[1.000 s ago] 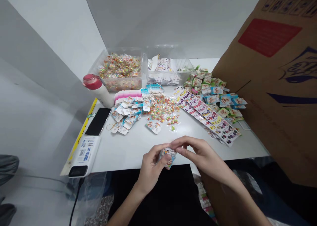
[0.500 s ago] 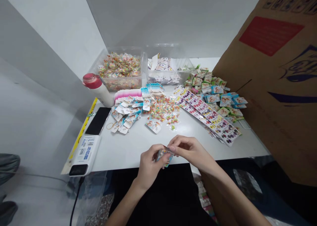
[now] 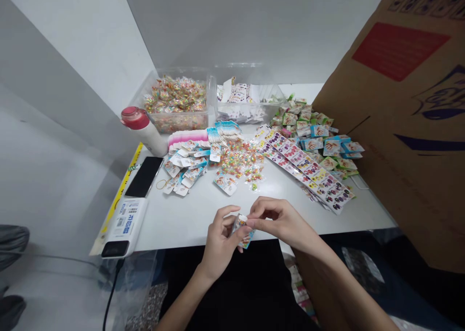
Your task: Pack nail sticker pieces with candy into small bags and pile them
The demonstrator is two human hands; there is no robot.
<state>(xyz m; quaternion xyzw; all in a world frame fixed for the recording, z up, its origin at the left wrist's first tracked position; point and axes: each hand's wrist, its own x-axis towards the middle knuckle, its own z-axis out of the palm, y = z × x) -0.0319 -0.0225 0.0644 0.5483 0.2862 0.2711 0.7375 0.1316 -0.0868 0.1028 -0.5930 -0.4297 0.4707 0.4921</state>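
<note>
Above the table's front edge, my left hand (image 3: 220, 240) grips a small blue-and-white printed carton (image 3: 247, 239) between thumb and fingers, its index finger lifted. My right hand (image 3: 275, 218) has thumb and fingertips pinched at the carton's white upper end; whether they grip the flap itself is hidden. Beyond my hands lies one flat printed carton (image 3: 225, 184). Small clear packets of colourful beads (image 3: 241, 160) are heaped behind it. More flat cartons (image 3: 189, 164) are piled to the left, and sticker sheets (image 3: 308, 169) lie stacked on the right.
Clear bins of bead packets (image 3: 174, 123) and printed sheets (image 3: 240, 114) stand at the back. Filled-looking little boxes (image 3: 314, 144) pile up beside a large cardboard box (image 3: 395, 142). A bottle (image 3: 147, 135), a phone (image 3: 144, 177) and a power bank (image 3: 126, 224) line the left edge.
My left index finger has lifted off the carton, and more of its white upper end now shows. My right hand has stayed pinched at nearly the same place.
</note>
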